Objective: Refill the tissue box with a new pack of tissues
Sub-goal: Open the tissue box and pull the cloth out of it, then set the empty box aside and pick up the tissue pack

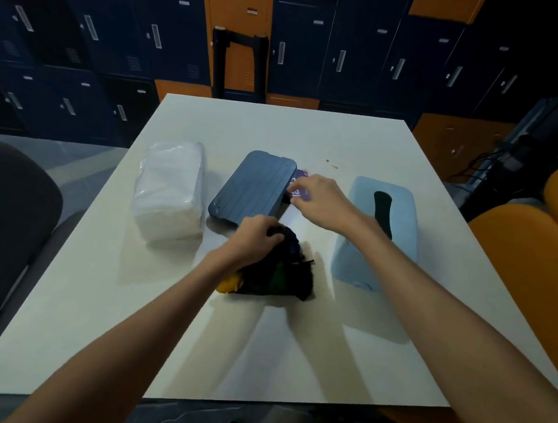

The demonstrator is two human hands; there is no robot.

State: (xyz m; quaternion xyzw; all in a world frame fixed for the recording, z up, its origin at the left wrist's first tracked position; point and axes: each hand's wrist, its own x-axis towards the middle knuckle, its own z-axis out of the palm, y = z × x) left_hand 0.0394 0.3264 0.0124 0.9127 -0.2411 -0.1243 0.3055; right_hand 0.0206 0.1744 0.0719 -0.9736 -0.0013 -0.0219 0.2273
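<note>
A clear-wrapped pack of white tissues (170, 191) lies on the left of the white table (258, 345). A dark blue ribbed base panel (252, 188) lies flat in the middle. The light blue tissue box cover (374, 251) with a dark slot on top sits on the right. My left hand (255, 239) grips a crumpled dark wrapper with yellow and green patches (278, 272) near the panel's front end. My right hand (323, 200) pinches a small purple printed piece (302, 188) beside the panel's right edge.
Blue and orange lockers line the far wall. A black chair back (239, 61) stands behind the table. A dark chair (2, 236) is at the left and an orange seat (534, 270) at the right.
</note>
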